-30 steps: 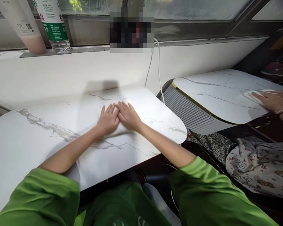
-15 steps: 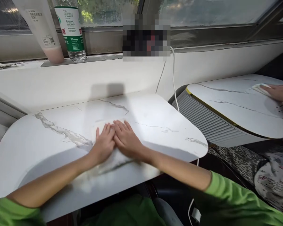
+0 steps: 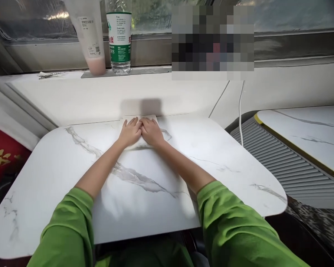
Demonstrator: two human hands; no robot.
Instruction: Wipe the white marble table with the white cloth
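I reach both arms forward, nearly straight and converging, over the marbled white table [image 3: 58, 178]. My left hand [image 3: 131, 132] and right hand [image 3: 152, 131] lie palm down with inner edges meeting, fingers extended, unclenched, laid flat on the pale cloth [image 3: 140, 143]. It sits beneath them on the tabletop, near the back edge by the wall [image 3: 100, 100].
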